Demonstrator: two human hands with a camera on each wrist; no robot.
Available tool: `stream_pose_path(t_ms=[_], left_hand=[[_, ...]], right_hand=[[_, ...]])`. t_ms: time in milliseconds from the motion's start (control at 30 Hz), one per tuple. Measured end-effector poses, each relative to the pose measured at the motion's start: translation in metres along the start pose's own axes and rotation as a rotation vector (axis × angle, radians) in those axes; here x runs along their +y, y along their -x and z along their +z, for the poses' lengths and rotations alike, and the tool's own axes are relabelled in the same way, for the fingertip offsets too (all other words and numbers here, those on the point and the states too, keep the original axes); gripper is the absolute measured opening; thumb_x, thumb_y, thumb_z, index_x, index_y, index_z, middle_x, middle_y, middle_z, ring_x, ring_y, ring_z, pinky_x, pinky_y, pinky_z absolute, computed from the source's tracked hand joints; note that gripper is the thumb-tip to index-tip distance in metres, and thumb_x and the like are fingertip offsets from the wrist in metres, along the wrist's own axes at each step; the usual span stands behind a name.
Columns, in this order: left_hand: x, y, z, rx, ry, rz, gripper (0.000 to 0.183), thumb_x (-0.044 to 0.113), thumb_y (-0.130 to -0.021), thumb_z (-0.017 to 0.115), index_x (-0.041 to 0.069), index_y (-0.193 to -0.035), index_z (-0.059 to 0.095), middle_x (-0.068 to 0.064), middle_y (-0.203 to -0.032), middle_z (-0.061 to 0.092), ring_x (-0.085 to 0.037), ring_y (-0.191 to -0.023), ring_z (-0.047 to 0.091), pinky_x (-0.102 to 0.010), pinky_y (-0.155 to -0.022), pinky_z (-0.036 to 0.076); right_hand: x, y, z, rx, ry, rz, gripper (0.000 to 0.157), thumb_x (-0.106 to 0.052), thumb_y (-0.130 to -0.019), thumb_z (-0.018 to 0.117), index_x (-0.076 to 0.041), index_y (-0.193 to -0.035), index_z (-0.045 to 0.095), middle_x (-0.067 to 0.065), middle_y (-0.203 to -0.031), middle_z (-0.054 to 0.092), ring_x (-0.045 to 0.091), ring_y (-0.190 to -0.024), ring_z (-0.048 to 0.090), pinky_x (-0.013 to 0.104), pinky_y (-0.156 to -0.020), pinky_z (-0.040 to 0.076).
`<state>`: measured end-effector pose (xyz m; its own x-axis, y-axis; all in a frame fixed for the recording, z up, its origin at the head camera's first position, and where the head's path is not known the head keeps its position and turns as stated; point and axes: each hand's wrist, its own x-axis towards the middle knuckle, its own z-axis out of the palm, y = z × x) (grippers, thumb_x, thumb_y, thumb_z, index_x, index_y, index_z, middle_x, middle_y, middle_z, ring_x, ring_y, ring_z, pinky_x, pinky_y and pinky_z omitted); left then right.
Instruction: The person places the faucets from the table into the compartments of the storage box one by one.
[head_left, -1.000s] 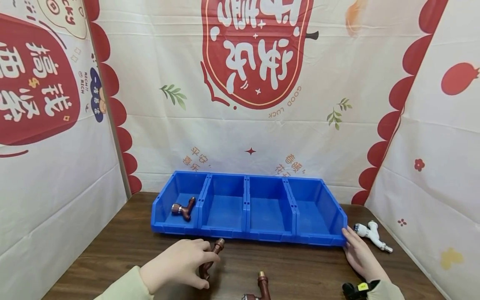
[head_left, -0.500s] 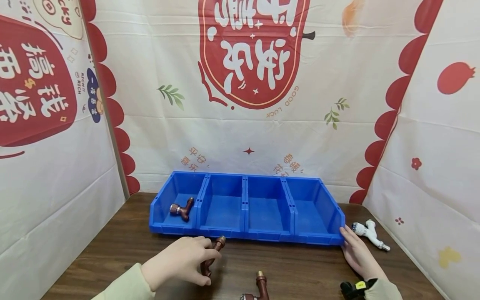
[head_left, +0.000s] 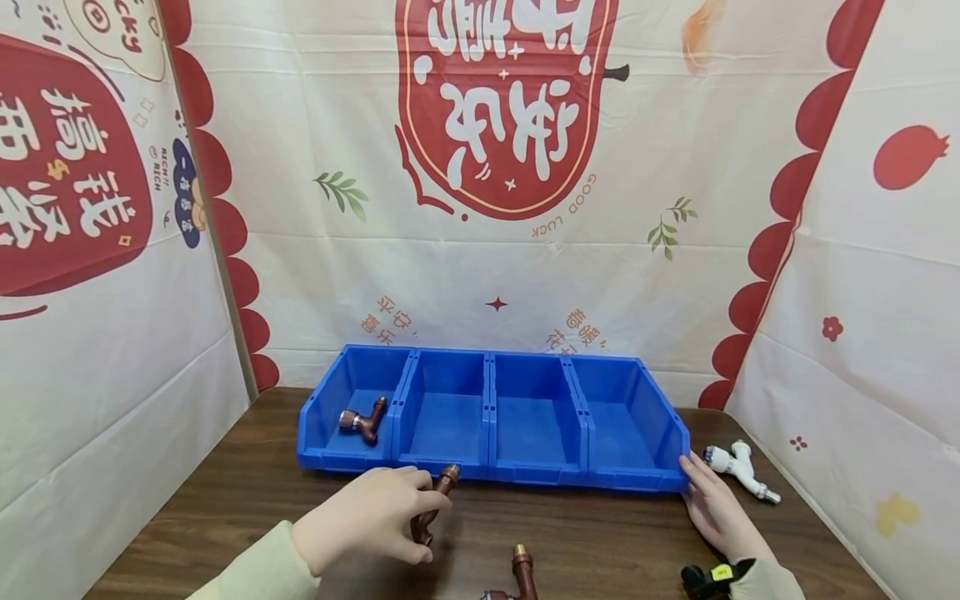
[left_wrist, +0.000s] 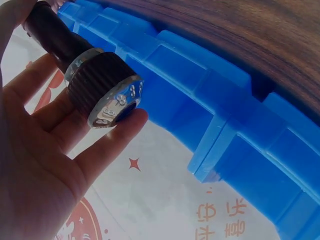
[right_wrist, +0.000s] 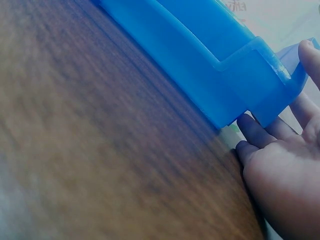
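Note:
My left hand [head_left: 378, 512] holds a dark brown tap [head_left: 435, 508] between thumb and fingers, just in front of the blue storage bins [head_left: 450, 472]. In the left wrist view this tap's ribbed knob [left_wrist: 97, 82] with a silvery cap points out past the fingers. My right hand [head_left: 720, 512] rests its fingers against the front right corner of the bins, and the right wrist view shows its fingertips [right_wrist: 250, 131] touching the blue wall [right_wrist: 235, 90]. A second brown tap [head_left: 367, 421] lies in the leftmost bin. Another brown tap [head_left: 525, 575] is on the table, cut off by the frame's lower edge.
A white tap [head_left: 742, 471] lies on the wooden table [head_left: 600, 542] to the right of the bins. Printed cloth [head_left: 480, 275] hangs behind and on both sides. A black strap with a yellow label [head_left: 716, 577] is at my right wrist.
My left hand has moved slightly right and toward the bins with the brown tap in it. The right hand stays at the bin corner. The head view has shifted a little.

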<state>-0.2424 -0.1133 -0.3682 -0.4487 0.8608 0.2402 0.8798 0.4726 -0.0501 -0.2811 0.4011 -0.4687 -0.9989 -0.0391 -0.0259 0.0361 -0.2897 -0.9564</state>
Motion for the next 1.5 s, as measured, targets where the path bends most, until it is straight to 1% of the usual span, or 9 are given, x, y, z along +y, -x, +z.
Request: stream_pose_path(t_ms=[167, 367, 500, 733, 1000, 1333, 1500], left_hand=[[-0.001, -0.004, 0.0, -0.004, -0.008, 0.007, 0.043, 0.049, -0.075, 0.076, 0.028, -0.11, 0.068, 0.015, -0.084, 0.049, 0.0, -0.069, 0.042, -0.014, -0.057, 0.036], [0.0, -0.007, -0.003, -0.057, 0.004, -0.031, 0.044, 0.05, -0.075, 0.076, 0.028, -0.112, 0.068, 0.014, -0.084, 0.05, -0.001, -0.07, 0.043, -0.017, -0.059, 0.039], [0.0, -0.01, -0.004, -0.07, 0.004, -0.049, 0.045, 0.05, -0.076, 0.076, 0.027, -0.114, 0.068, 0.014, -0.084, 0.049, -0.002, -0.069, 0.042, -0.019, -0.059, 0.039], [-0.001, -0.016, -0.004, -0.074, -0.007, -0.059, 0.046, 0.051, -0.076, 0.075, 0.028, -0.114, 0.068, 0.014, -0.082, 0.048, -0.002, -0.068, 0.041, -0.019, -0.057, 0.036], [-0.004, -0.017, -0.004, -0.075, 0.006, -0.074, 0.046, 0.049, -0.076, 0.075, 0.027, -0.116, 0.068, 0.014, -0.085, 0.051, -0.003, -0.069, 0.042, -0.019, -0.058, 0.038], [-0.01, -0.018, 0.001, -0.065, 0.005, -0.073, 0.045, 0.051, -0.076, 0.076, 0.029, -0.115, 0.067, 0.015, -0.082, 0.047, -0.001, -0.068, 0.041, -0.019, -0.056, 0.037], [-0.011, -0.02, -0.001, -0.071, 0.014, -0.081, 0.045, 0.051, -0.077, 0.075, 0.028, -0.115, 0.067, 0.015, -0.082, 0.047, -0.002, -0.068, 0.042, -0.019, -0.057, 0.037]], right_hand=[[-0.001, 0.001, 0.0, -0.002, -0.009, -0.011, 0.079, -0.031, -0.106, 0.039, -0.008, -0.147, -0.024, 0.009, -0.153, -0.03, 0.022, -0.139, -0.026, 0.04, -0.112, -0.015], [0.001, 0.001, -0.001, -0.004, -0.012, -0.009, 0.08, -0.031, -0.106, 0.039, -0.007, -0.147, -0.025, 0.009, -0.153, -0.03, 0.024, -0.139, -0.026, 0.04, -0.111, -0.015], [0.001, 0.001, -0.002, -0.005, -0.01, -0.018, 0.079, -0.031, -0.105, 0.04, -0.007, -0.147, -0.024, 0.01, -0.154, -0.029, 0.023, -0.139, -0.026, 0.04, -0.112, -0.015], [0.0, 0.001, -0.002, -0.004, -0.014, -0.021, 0.079, -0.03, -0.105, 0.04, -0.007, -0.147, -0.024, 0.009, -0.154, -0.029, 0.023, -0.139, -0.026, 0.04, -0.112, -0.015], [-0.001, 0.001, -0.001, 0.007, -0.007, -0.015, 0.08, -0.031, -0.105, 0.04, -0.008, -0.148, -0.023, 0.009, -0.154, -0.029, 0.023, -0.14, -0.025, 0.04, -0.112, -0.014], [0.001, 0.001, 0.0, 0.006, -0.009, -0.008, 0.079, -0.03, -0.105, 0.04, -0.007, -0.148, -0.023, 0.009, -0.155, -0.027, 0.024, -0.141, -0.024, 0.04, -0.112, -0.013], [0.001, 0.001, 0.0, 0.011, -0.007, -0.003, 0.079, -0.03, -0.106, 0.04, -0.008, -0.148, -0.022, 0.009, -0.155, -0.027, 0.024, -0.141, -0.023, 0.041, -0.113, -0.013]])
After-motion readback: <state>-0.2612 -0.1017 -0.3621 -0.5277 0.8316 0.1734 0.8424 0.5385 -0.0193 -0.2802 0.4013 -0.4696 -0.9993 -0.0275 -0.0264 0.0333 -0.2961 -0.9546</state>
